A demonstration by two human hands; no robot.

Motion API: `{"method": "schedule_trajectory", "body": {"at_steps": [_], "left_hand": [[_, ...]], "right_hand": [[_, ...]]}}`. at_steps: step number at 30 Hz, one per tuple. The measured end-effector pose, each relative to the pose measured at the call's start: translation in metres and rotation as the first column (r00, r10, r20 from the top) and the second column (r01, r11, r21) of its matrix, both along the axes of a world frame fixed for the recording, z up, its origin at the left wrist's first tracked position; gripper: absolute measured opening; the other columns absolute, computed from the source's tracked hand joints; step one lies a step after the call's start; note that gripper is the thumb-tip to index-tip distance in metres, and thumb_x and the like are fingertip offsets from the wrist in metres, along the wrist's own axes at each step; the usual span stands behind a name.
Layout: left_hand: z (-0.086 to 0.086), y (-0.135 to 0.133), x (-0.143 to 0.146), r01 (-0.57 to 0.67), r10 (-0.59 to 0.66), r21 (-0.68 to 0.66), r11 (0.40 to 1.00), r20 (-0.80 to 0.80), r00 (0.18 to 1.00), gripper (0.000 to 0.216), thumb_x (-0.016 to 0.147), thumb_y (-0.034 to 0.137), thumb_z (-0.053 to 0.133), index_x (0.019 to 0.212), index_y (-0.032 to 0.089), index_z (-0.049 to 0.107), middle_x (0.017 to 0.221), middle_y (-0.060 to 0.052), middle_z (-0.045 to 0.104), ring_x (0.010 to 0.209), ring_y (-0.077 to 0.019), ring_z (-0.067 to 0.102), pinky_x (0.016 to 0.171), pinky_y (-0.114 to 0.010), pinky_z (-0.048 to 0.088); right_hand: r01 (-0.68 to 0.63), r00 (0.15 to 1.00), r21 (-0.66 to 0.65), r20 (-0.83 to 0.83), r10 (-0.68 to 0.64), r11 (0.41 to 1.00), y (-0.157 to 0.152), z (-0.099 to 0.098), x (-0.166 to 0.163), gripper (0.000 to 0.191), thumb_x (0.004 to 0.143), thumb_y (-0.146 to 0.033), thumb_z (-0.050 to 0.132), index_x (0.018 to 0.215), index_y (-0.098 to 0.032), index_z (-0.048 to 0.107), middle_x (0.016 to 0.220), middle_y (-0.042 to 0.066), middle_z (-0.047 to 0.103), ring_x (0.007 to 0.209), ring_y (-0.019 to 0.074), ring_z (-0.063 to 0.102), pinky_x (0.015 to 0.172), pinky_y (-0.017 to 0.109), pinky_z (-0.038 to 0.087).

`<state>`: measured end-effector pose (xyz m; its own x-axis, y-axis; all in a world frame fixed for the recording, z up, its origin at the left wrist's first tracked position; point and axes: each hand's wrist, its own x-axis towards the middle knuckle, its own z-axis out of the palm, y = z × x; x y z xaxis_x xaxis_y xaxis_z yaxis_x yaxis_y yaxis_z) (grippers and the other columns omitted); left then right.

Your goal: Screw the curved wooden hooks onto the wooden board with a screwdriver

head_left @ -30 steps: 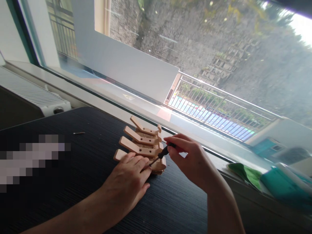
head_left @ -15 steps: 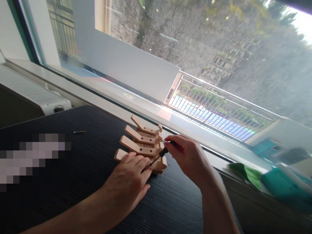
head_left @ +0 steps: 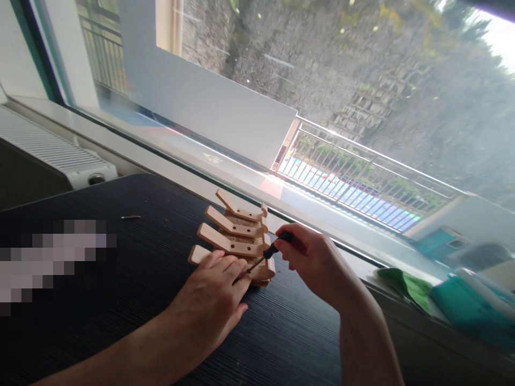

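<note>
A wooden hook rack (head_left: pixel 250 248) lies on the dark table (head_left: pixel 132 262), with several angled pale hooks in a row and two dark screw holes showing in each of the farther ones. My left hand (head_left: pixel 221 279) is laid over the nearest hook and holds it down, its fingers bent over the wood and covering part of it. Between the fingers and thumb of my right hand (head_left: pixel 306 262) is the handle of a black screwdriver (head_left: pixel 271 252). The screwdriver slants down to the left, its tip on the nearest hook beside my left fingertips.
A small screw-like piece (head_left: pixel 131 217) lies on the table at the left. Behind the table run a windowsill (head_left: pixel 193 193) and a large window. A green cloth (head_left: pixel 406 287) and a teal container (head_left: pixel 466 305) sit at the right. A white radiator (head_left: pixel 60 145) stands at far left.
My right hand has shifted slightly right and turned around the screwdriver handle, its fingers now curled further. My left hand and the rack stay where they were.
</note>
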<state>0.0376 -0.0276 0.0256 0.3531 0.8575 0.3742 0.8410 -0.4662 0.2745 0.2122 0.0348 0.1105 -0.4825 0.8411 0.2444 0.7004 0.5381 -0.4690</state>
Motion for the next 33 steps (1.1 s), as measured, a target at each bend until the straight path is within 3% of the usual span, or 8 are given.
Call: {"method": "schedule_trajectory", "body": {"at_steps": [3, 7, 12, 19, 25, 29, 33], "left_hand": [[0.0, 0.0, 0.0, -0.001, 0.001, 0.0, 1.0, 0.003, 1.0, 0.031, 0.08, 0.027, 0.061, 0.11, 0.022, 0.063, 0.12, -0.005, 0.063, 0.114, -0.0246, 0.054, 0.106, -0.045, 0.03], [0.001, 0.0, 0.0, 0.0, 0.0, -0.003, 1.0, 0.012, 1.0, 0.03, 0.08, 0.027, 0.061, 0.11, 0.023, 0.063, 0.121, -0.004, 0.063, 0.114, -0.024, 0.054, 0.106, -0.044, 0.029], [0.002, -0.001, 0.0, -0.005, 0.005, -0.007, 1.0, -0.007, 1.0, 0.032, 0.08, 0.026, 0.06, 0.112, 0.023, 0.062, 0.122, -0.005, 0.062, 0.114, -0.0245, 0.054, 0.106, -0.045, 0.029], [0.004, -0.001, 0.0, 0.0, -0.001, -0.038, 0.999, -0.019, 1.0, 0.032, 0.08, 0.026, 0.06, 0.112, 0.022, 0.062, 0.121, -0.005, 0.063, 0.114, -0.0251, 0.054, 0.107, -0.045, 0.029], [0.003, -0.001, 0.0, -0.006, 0.006, -0.019, 1.0, 0.0, 1.0, 0.033, 0.079, 0.026, 0.062, 0.112, 0.023, 0.062, 0.12, -0.004, 0.063, 0.114, -0.0244, 0.054, 0.106, -0.044, 0.03], [0.003, -0.001, 0.001, -0.002, 0.002, -0.013, 1.0, 0.007, 1.0, 0.034, 0.079, 0.026, 0.062, 0.114, 0.024, 0.062, 0.121, -0.004, 0.063, 0.115, -0.0245, 0.053, 0.106, -0.044, 0.03], [0.005, 0.0, 0.0, -0.001, 0.0, -0.045, 0.999, -0.003, 1.0, 0.034, 0.079, 0.026, 0.061, 0.114, 0.024, 0.062, 0.121, -0.004, 0.063, 0.115, -0.0246, 0.054, 0.106, -0.044, 0.031]], "right_hand": [[0.018, 1.0, 0.028, 0.02, -0.018, 0.999, -0.002, 0.001, -0.003, 0.018, 0.091, -0.034, 0.05, 0.09, -0.021, 0.063, 0.065, -0.002, 0.062, 0.056, 0.0118, 0.055, 0.054, 0.023, 0.038], [0.021, 0.998, 0.121, 0.06, -0.029, 0.992, -0.009, 0.005, -0.004, 0.024, 0.092, -0.035, 0.049, 0.106, -0.024, 0.065, 0.076, 0.0, 0.067, 0.061, 0.0126, 0.057, 0.057, 0.023, 0.039], [-0.066, 0.998, 0.147, 0.009, 0.065, 0.987, -0.01, 0.006, -0.003, 0.024, 0.093, -0.03, 0.048, 0.106, -0.023, 0.066, 0.09, 0.002, 0.068, 0.067, 0.0117, 0.058, 0.062, 0.022, 0.041], [0.012, 0.999, 0.101, 0.045, -0.016, 0.995, 0.001, 0.003, 0.0, 0.025, 0.093, -0.035, 0.046, 0.085, -0.02, 0.065, 0.06, -0.003, 0.057, 0.053, 0.0108, 0.049, 0.053, 0.022, 0.034], [0.102, 0.99, 0.183, 0.077, -0.118, 0.978, -0.003, 0.002, -0.006, 0.029, 0.091, -0.039, 0.047, 0.076, -0.02, 0.063, 0.056, -0.002, 0.055, 0.049, 0.0106, 0.043, 0.049, 0.022, 0.028], [0.057, 0.995, 0.141, 0.078, -0.069, 0.988, -0.007, 0.006, -0.004, 0.02, 0.089, -0.035, 0.05, 0.094, -0.024, 0.067, 0.061, -0.003, 0.06, 0.052, 0.011, 0.049, 0.051, 0.022, 0.033], [-0.03, 0.999, 0.053, 0.021, 0.028, 0.998, -0.008, 0.007, 0.001, 0.023, 0.089, -0.028, 0.05, 0.105, -0.025, 0.066, 0.072, -0.002, 0.065, 0.057, 0.0108, 0.054, 0.055, 0.021, 0.038]]}}
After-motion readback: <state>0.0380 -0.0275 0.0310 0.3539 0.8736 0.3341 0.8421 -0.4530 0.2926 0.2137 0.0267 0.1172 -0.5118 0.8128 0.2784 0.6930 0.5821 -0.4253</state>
